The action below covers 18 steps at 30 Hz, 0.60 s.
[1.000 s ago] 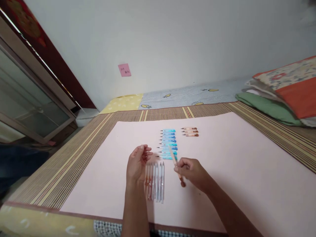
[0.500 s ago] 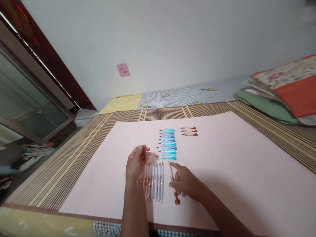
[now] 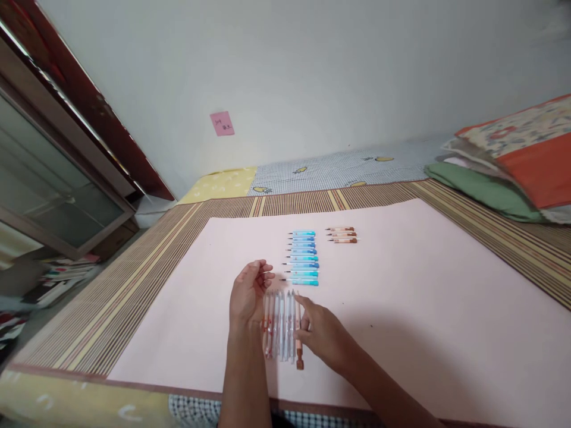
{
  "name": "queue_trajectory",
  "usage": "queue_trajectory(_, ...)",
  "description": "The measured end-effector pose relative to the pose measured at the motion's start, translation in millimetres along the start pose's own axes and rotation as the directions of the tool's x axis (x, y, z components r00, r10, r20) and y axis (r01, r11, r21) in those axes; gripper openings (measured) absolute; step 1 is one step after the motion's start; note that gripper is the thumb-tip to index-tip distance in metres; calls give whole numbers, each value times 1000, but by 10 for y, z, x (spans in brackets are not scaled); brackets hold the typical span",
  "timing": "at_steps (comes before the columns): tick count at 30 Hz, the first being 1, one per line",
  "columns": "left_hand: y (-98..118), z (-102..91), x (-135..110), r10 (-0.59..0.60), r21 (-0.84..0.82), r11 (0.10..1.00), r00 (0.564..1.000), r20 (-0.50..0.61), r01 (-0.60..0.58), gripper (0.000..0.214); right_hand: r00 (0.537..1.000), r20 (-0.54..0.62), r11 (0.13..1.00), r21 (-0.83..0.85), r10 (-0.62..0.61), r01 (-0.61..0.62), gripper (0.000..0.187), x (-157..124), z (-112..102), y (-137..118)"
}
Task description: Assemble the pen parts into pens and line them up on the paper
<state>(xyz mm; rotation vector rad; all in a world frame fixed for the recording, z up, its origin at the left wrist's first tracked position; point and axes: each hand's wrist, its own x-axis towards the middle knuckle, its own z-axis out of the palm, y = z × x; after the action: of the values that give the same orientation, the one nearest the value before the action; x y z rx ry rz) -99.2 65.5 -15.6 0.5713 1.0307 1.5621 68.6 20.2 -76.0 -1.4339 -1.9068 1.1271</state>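
My right hand (image 3: 319, 327) grips a peach-coloured pen (image 3: 299, 351) with a brown end, thumb and fingers along its side. The pen stands lengthwise at the right edge of a row of clear and whitish pens (image 3: 281, 333), some with reddish marks. At the left side of that row is my left hand (image 3: 248, 291), palm turned inward, fingers loosely bent and apart, holding nothing. Beyond the hands lies a column of several blue pens (image 3: 304, 258), tips pointing left. Three brown-and-peach pens (image 3: 343, 235) lie to the right of the blue ones.
Pink paper (image 3: 401, 267) covers a striped mat (image 3: 134, 285). Folded bedding and a green cloth (image 3: 484, 189) lie at the back right. A pink note (image 3: 222, 123) hangs on the wall. A glass-fronted cabinet door (image 3: 53, 160) stands left.
My right hand has moved left with the brown-and-peach pen, bringing it against the right side of the clear pens and turning it more parallel to them. My left hand has barely moved.
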Motion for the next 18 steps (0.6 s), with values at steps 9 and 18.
queue_trajectory(9,4,-20,-3,6,0,1000,1000,27,-6,33,998,-35,991,-128,-50,45,59,-16,-104,-46)
queue_trajectory(18,-11,-51,31,3,-13,1000,1000,18,-3,33,999,-52,967,-254,-11,-2,56,-9,-69,-25)
